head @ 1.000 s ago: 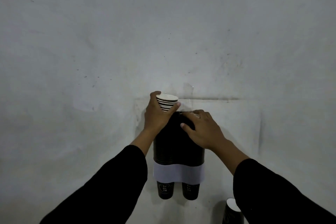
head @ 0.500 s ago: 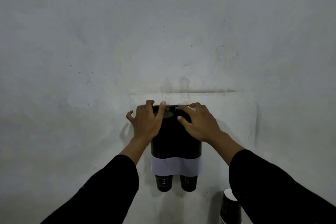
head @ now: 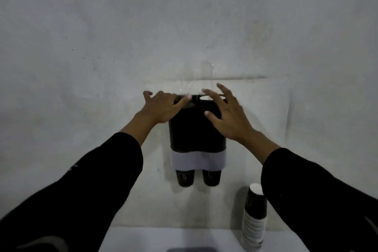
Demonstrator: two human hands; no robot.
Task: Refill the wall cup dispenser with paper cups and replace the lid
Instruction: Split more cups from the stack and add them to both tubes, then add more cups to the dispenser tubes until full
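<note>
With both grips spread and nothing held, the left hand and right hand are laid on the top edge of the black twin-tube wall-mounted cup dispenser, where the stacks are best pressed down evenly before lidding.

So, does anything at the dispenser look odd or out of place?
Nothing is spilled or damaged. The dispenser hangs straight, but its top is uncovered: a white cup rim shows there. No lid is visible.
</note>
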